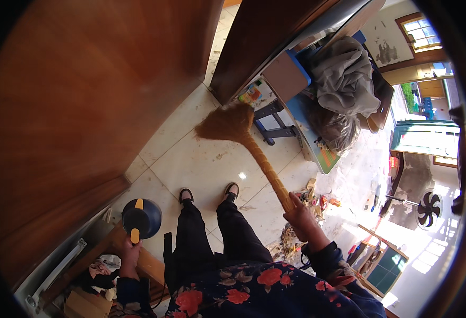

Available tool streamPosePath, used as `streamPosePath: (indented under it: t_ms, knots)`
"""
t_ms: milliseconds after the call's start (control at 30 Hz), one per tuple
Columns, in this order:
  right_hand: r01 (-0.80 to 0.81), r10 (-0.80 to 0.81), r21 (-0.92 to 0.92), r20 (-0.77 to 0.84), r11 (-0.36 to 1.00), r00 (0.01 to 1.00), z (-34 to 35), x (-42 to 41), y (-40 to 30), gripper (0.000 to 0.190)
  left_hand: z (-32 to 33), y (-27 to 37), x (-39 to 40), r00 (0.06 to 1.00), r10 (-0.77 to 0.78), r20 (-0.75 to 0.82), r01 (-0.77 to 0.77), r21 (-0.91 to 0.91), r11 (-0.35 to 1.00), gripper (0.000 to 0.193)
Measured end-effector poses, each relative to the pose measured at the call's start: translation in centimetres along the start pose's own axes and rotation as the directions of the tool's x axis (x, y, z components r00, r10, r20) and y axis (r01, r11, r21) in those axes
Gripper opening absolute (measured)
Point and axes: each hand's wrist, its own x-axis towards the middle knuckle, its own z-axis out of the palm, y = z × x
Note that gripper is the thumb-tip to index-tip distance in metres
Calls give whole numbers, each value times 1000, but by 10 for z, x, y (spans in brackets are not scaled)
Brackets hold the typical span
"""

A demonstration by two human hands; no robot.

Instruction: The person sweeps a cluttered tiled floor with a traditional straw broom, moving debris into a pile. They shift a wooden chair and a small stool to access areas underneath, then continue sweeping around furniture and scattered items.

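Note:
My right hand (304, 220) is closed around the end of a straw broom's (266, 167) bound, yellowish handle. Its brown bristle head (227, 123) fans out ahead of my feet, close to the foot of a dark wooden door edge (233, 67); whether it touches the floor I cannot tell. At my left side, my left hand (129, 254) grips one yellow handle of a dark blue two-handled pot (150, 216). A second yellow handle sits on the pot's far side. The visible inside of the pot is dark.
A large wooden panel (98, 87) fills the left. A table (310, 139) at right bears a grey plastic bag (344, 79); a dark stool (274, 121) stands beneath. Litter (288, 238) lies on the tiled floor (201, 159) by my right leg. A fan (430, 208) stands far right.

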Motion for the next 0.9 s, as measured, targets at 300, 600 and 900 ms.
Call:
streamPosePath:
  t_ms: [300, 600, 900]
  knots:
    - [-191, 180, -38, -202, 981, 963, 2, 81, -91, 68, -26, -48, -10, 999, -23, -25, 19, -153, 988, 17]
    - [-215, 232, 110, -174, 970, 957, 27, 149, -144, 73, -26, -46, -19, 997, -81, -11, 80, -89, 993, 14]
    - [-80, 132, 177, -305, 981, 943, 30, 217, -136, 79, -12, -46, -1, 985, -172, 2, 171, -103, 980, 21]
